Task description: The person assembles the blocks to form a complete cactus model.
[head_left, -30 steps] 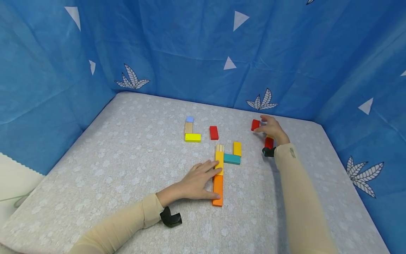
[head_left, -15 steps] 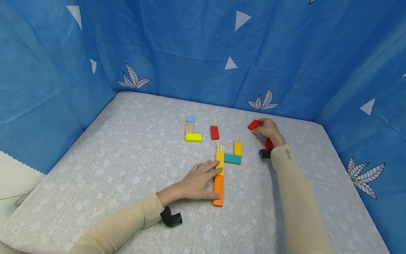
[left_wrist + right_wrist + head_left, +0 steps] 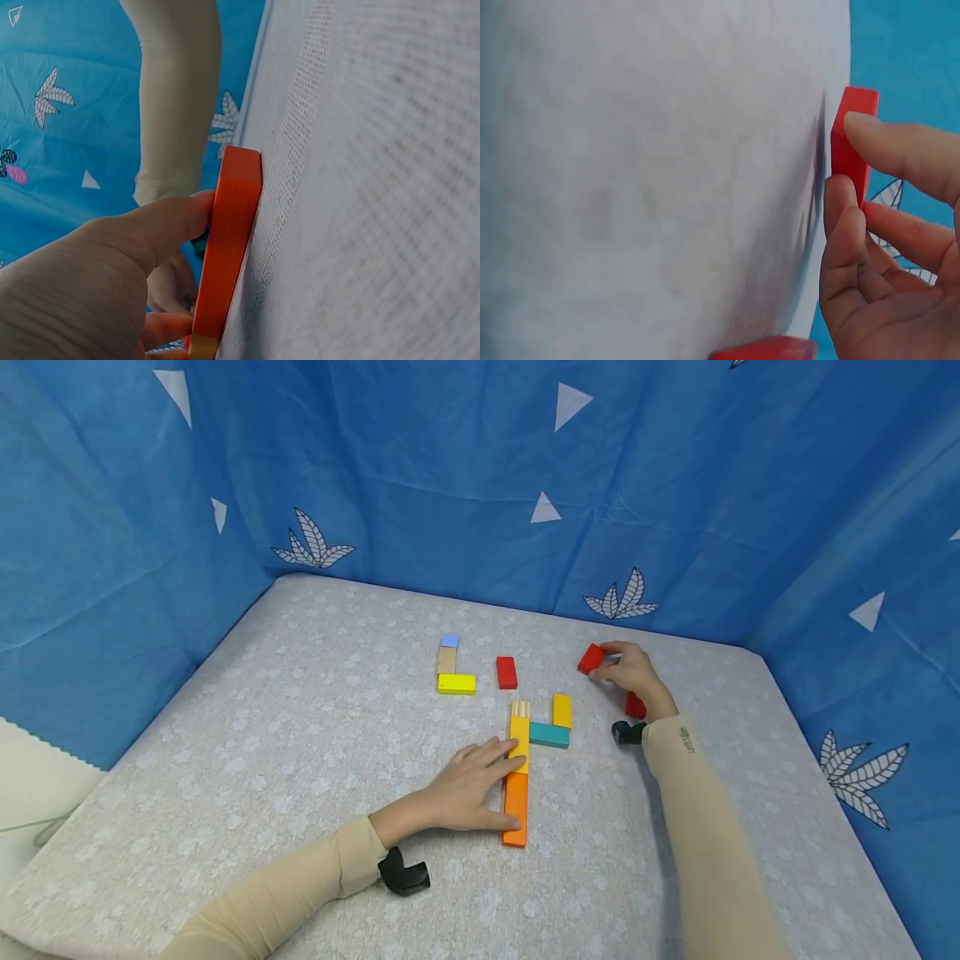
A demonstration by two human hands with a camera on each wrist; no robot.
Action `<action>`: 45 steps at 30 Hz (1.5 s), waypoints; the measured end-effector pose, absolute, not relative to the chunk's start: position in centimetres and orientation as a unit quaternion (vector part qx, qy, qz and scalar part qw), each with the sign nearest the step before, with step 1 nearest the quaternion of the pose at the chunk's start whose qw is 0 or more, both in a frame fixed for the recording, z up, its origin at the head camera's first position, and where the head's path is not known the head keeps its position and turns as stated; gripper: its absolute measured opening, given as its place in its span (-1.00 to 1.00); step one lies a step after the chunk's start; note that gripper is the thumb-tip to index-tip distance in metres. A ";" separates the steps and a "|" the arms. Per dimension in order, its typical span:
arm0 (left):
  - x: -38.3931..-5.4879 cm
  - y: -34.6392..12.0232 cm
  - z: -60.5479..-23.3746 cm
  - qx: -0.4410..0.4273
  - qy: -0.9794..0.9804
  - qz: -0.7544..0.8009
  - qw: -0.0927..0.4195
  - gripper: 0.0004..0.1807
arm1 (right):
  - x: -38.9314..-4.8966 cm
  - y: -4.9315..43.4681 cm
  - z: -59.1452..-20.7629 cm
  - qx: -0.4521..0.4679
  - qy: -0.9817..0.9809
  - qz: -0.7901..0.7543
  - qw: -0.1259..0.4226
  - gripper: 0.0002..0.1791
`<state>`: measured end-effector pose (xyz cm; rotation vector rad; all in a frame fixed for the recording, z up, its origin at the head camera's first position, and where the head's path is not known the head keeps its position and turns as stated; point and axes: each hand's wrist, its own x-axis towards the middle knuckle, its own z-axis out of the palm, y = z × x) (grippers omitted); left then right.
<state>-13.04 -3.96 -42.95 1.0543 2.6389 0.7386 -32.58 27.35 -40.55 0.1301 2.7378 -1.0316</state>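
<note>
Right hand [image 3: 633, 672] pinches red block [image 3: 591, 657] between thumb and fingers, far right of table [image 3: 300, 710]; can't tell if block touches it. Second red block [image 3: 635, 705] partly hidden by right wrist. Left hand [image 3: 468, 789], nearer, fingers spread, gripping nothing, touches orange block [image 3: 516, 802] and yellow block [image 3: 519, 731], latter mostly cut off in left wrist view.

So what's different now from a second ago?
The red block, pinched by the right hand, has slid a little left and turned slantwise. The left hand still rests on the orange block; the teal block hasn't moved.
</note>
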 end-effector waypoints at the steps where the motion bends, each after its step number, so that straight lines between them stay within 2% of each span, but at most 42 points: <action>1: -13.1 -4.0 -43.0 0.357 0.894 0.250 0.103 -0.06 | -32.4 27.3 -40.5 0.031 0.930 -0.350 0.108 -0.20; 17: -13.0 -3.9 -43.1 0.353 0.897 0.247 0.103 -0.05 | -30.7 25.4 -39.3 -0.110 0.928 -0.323 0.150 -0.26; 29: -13.0 -3.9 -43.0 0.354 0.896 0.248 0.103 -0.06 | -30.7 25.1 -39.6 -0.116 0.932 -0.295 0.175 -0.26; 45: -13.1 -3.9 -43.0 0.358 0.894 0.250 0.097 -0.06 | -30.9 24.9 -40.1 -0.121 0.927 -0.307 0.180 -0.26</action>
